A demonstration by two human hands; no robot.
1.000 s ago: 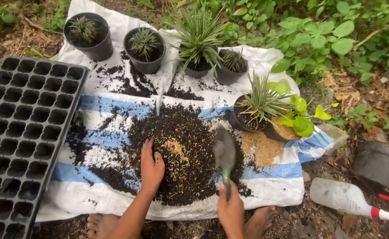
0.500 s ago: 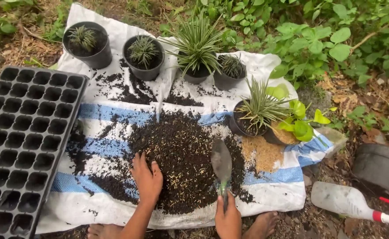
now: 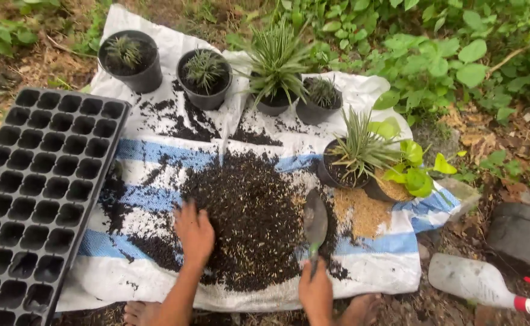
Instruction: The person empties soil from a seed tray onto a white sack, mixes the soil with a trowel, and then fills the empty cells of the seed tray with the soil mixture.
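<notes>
Head view, looking down. Right hand is fisted tight round the green handle of a small grey metal garden trowel, blade pointing away from the person and lying at the right edge of the heap. Left hand lies flat, fingers spread and pressed palm-down onto the left side of the same heap, gripping nothing.

The heap itself: a dark, almost black mound of crumbly potting soil flecked with pale straw-coloured husks, sitting between the two hands and stretching away from them on a white woven sack with blue stripes. Loose soil crumbs are scattered on the sack to the left of the flat hand and further up.

Just right of the trowel blade is a tan pile of rice husk. Beyond that stands a black plastic pot with a spiky striped plant. Far side of the sack from the hands: a row of round black pots with small spiky plants.

Left of the flat hand, off the sack edge, a black plastic seedling tray with many square cells. Right of the trowel hand, on the ground, a translucent spray bottle with red trigger. Bare feet show near the wrists.
</notes>
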